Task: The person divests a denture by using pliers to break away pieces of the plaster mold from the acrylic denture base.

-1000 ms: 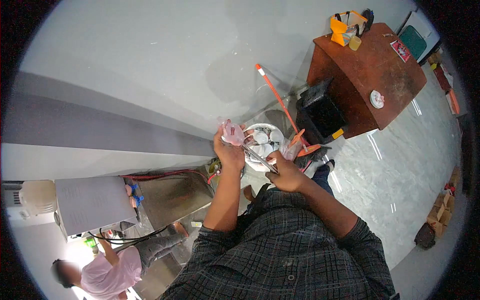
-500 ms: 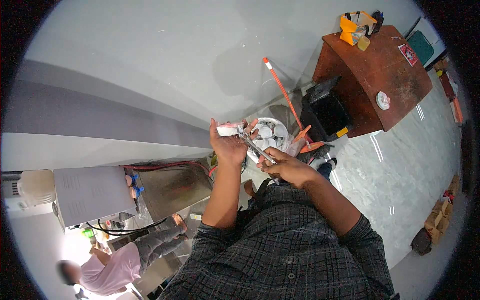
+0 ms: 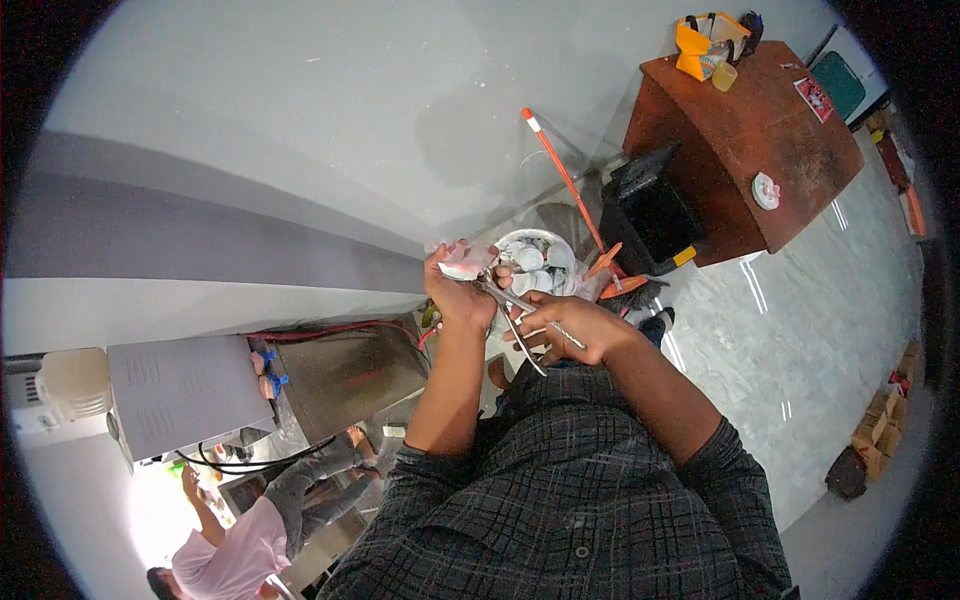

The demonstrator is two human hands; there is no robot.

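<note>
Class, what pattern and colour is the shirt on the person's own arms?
Dark grey plaid shirt, with thin lighter lines crossing in checks; the head view shows it.

A brown wooden table (image 3: 745, 130) at upper right carries an orange bag (image 3: 697, 45), a small jar (image 3: 725, 77) and a round white disc (image 3: 766, 190)

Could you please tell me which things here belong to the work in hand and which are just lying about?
In use: left hand holding a pinkish piece; right hand with metal pliers; white bucket of pieces.
Lying about: wooden table, black bin, orange-handled stick.
</note>
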